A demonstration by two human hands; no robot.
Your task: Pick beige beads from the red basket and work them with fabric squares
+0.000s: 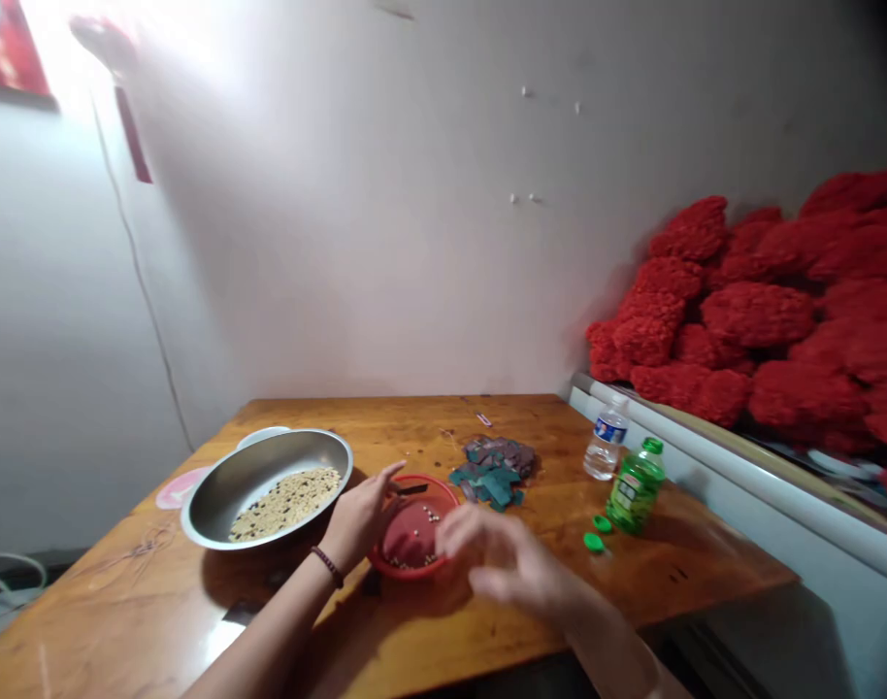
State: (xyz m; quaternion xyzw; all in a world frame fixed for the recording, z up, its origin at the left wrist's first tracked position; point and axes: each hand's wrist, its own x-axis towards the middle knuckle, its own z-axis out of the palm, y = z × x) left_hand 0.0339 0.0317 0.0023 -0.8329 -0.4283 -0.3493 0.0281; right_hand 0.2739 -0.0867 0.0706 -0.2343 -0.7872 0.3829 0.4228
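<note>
My left hand (360, 515), with a dark beaded bracelet at the wrist, is at the left side of a small red bowl (409, 573). A dark flat strip (412, 489) sticks out from its fingers over the bowl; the hand's back hides most of the grip. Several small pale and dark beans (430, 515) lie in the bowl. My right hand (494, 553), smeared by motion, is above the bowl's right edge with its fingers curled; whether it holds anything does not show. Left of the hands, a large metal basin (225, 495) contains many pale beans (290, 500) mixed with dark ones.
Beyond the bowl lies a heap of teal and brownish-purple scraps (494, 471). On the right stand a clear water bottle (605, 447) and a green bottle (637, 490), near two green caps (594, 542). Red fluffy bundles (756, 330) are piled beside the wooden table (385, 427).
</note>
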